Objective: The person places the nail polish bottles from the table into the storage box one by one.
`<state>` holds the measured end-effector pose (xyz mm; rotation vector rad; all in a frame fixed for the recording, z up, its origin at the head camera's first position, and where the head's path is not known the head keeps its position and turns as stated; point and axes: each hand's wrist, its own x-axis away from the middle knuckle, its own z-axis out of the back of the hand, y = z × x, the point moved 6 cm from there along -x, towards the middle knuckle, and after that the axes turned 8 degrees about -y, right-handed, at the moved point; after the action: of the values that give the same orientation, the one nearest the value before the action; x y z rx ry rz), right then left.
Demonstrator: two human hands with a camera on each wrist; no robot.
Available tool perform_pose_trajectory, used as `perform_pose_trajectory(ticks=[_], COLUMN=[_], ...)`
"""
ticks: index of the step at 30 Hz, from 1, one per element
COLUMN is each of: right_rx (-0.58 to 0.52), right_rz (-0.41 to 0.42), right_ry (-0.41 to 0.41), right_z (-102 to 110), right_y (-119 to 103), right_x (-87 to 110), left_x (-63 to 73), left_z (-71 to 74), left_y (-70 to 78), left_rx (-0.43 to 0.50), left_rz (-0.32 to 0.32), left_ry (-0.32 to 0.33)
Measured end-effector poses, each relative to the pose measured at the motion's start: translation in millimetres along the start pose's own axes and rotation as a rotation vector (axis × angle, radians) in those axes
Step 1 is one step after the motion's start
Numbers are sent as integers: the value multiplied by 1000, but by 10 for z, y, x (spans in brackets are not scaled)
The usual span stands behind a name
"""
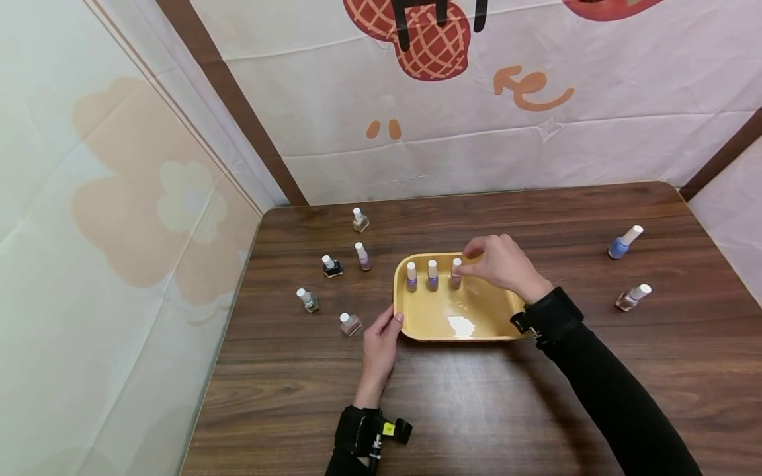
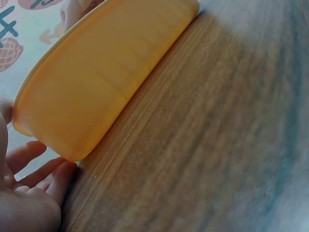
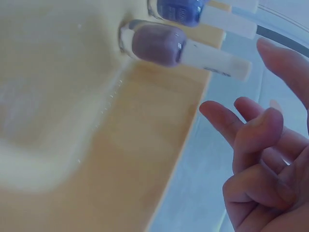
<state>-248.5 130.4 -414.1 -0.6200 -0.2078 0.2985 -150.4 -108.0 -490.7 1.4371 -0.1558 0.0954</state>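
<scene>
Three nail polish bottles stand in a row along the back of a yellow tray, two purple and one mauve-pink. My right hand is over the tray's back edge beside the mauve-pink bottle. In the right wrist view its fingers are spread apart around the white cap, with a gap showing between them and the cap. At the tray's left front corner, my left hand grips the tray, thumb at the rim and fingers against the outer wall.
Left of the tray, several bottles stand on the wooden table: clear glittery, lilac, black, grey-green and dusty pink. At right are a blue bottle and a brownish one. A printed curtain hangs behind.
</scene>
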Motion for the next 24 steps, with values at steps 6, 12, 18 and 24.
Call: perform_pose_trajectory(ticks=[6, 12, 18, 24], right_rx=[-24, -48, -69, -90], right_rz=[6, 14, 16, -37], right_ry=[36, 87, 144, 200], right_z=[158, 330, 499, 644], right_y=[43, 130, 251, 387], right_x=[56, 156, 312, 475], left_x=[9, 12, 5, -5], left_z=[-15, -27, -24, -42], left_y=[21, 34, 30, 38], left_rx=[9, 1, -6, -6], left_rz=[10, 15, 30, 29], left_ry=[-7, -8, 13, 17])
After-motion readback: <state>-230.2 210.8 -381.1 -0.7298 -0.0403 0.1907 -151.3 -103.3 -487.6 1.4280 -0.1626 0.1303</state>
